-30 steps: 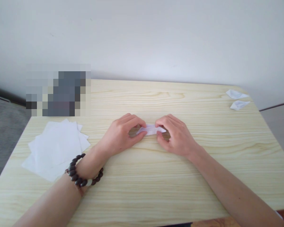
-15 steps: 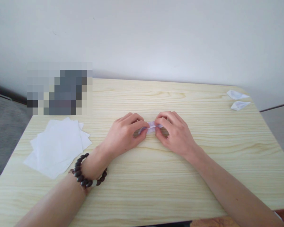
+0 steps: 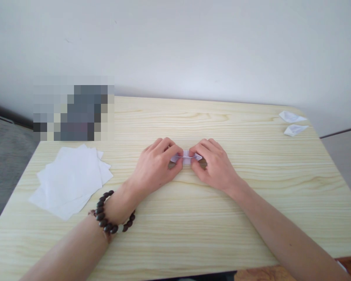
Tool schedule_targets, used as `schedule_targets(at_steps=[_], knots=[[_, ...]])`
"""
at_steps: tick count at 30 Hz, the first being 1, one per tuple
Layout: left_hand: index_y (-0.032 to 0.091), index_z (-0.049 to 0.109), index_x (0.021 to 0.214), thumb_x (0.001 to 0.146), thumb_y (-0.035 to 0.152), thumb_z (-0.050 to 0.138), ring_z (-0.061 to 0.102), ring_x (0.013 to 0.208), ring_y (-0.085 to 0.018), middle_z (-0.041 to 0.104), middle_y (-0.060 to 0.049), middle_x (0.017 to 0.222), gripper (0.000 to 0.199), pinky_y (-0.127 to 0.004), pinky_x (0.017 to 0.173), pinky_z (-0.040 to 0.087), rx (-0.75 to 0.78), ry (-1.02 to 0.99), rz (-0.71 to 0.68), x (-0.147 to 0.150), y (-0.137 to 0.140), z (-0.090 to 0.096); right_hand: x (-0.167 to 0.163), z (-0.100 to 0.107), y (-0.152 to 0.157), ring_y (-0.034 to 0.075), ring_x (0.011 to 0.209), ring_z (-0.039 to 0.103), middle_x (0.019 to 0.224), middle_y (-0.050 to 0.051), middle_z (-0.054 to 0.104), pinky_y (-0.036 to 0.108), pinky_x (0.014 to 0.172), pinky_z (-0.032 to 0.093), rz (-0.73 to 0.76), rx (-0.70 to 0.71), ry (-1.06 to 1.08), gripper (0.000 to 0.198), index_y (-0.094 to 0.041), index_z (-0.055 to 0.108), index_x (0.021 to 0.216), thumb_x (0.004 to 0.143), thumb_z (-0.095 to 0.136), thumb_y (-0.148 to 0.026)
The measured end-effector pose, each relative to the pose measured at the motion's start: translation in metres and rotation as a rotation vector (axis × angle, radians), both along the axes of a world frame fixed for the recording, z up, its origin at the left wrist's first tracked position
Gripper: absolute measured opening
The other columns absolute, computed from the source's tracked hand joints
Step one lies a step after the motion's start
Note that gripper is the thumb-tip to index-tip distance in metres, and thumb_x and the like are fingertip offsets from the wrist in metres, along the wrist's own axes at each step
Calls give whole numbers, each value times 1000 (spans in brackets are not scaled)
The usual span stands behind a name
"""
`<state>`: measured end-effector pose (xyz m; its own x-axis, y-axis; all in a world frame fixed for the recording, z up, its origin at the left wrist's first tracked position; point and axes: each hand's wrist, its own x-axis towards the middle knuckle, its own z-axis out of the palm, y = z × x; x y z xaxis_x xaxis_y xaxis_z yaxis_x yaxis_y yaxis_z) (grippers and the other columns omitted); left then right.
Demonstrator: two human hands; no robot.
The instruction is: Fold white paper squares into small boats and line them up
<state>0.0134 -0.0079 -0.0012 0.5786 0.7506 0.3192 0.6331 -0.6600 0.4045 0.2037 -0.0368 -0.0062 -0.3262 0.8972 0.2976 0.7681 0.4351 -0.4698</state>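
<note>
The left hand (image 3: 158,166) and right hand (image 3: 213,164) are each pinching an end of one folded paper (image 3: 186,157), fingertips nearly meeting, around the middle of the table (image 3: 193,226). Dark beads (image 3: 100,216) are circling the left wrist. Several overlapping sheets (image 3: 73,169), too covered to count, are lying leftward; two folded pieces (image 3: 295,130) are lying near the far right corner.

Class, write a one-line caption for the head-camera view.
Left hand and right hand pinch a small folded paper between overlapping white sheets and two pointed paper pieces.
</note>
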Motion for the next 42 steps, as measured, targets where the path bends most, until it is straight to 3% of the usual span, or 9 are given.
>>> schedule_targets(at_steps=[19,42], knots=[[19,63,85,86,26,54,53,80,-19,62,-4,83,11,-31,70,44,-9,39,-49,-2,2,-1,1,2,1,20,78,49,74,2,59,34,76,39,-14,-56,55,5,-19,59,77,77,56,-15],[19,62,86,83,24,53,52,80,-20,64,-3,83,11,-33,72,44,-28,63,-68,-2,0,3,2,0,1,20,81,52,83,3,62,36,79,41,19,-19,31,10,-19,63,81,77,56,-13]])
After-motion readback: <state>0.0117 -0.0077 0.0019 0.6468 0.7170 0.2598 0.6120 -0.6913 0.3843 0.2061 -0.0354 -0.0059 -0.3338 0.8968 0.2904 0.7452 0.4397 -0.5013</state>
